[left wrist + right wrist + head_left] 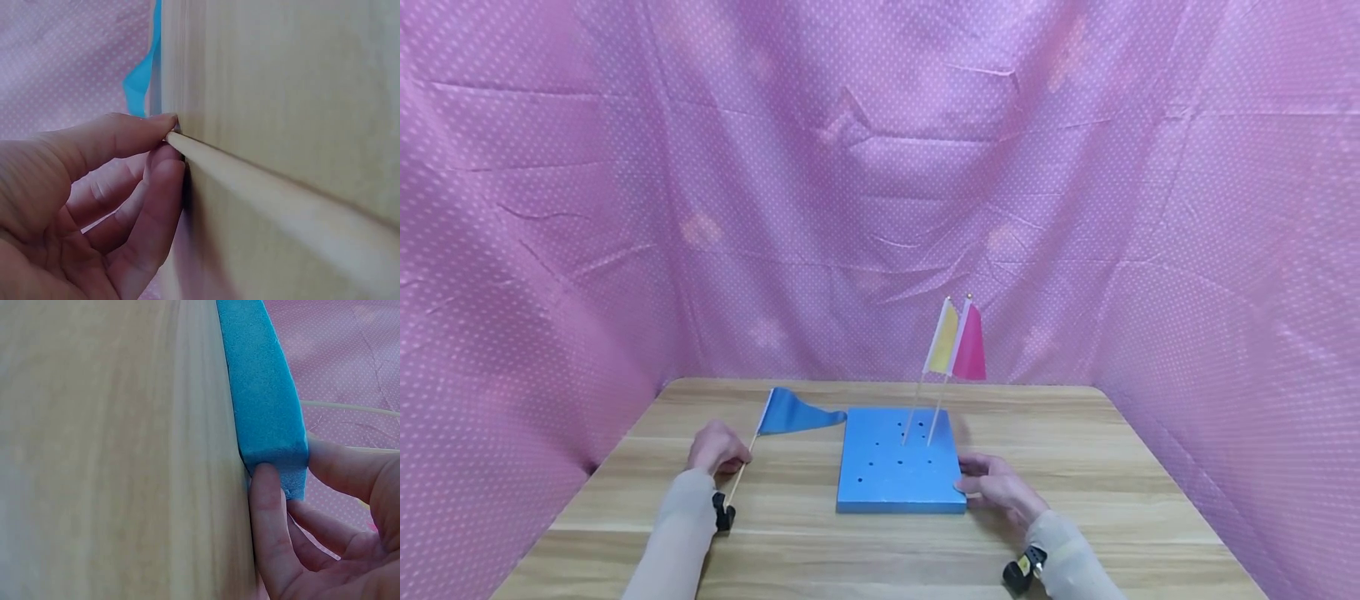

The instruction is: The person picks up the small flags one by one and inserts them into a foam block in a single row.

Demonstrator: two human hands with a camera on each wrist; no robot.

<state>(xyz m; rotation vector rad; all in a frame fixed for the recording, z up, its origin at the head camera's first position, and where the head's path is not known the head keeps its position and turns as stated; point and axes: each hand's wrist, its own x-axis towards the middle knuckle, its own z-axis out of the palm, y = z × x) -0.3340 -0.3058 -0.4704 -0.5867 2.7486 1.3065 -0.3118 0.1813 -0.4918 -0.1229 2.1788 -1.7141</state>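
My left hand (717, 447) pinches the thin wooden stick of a blue pennant flag (793, 414) between thumb and fingertips. In the left wrist view, the stick (281, 197) slants toward the camera, low over the table. The flag's cloth spreads to the right, its tip by a blue foam board (898, 490) with several small holes. My right hand (996, 485) grips the board's right edge near the front corner, thumb and fingers on its faces in the right wrist view. A yellow flag (943, 340) and a pink flag (972, 346) stand in the board, tilted right.
The board lies flat on a light wood-grain table (790, 550). Pink dotted cloth (880, 192) hangs behind the table and along both sides. A small black camera (724, 512) is strapped to the left wrist, and another (1022, 572) to the right.
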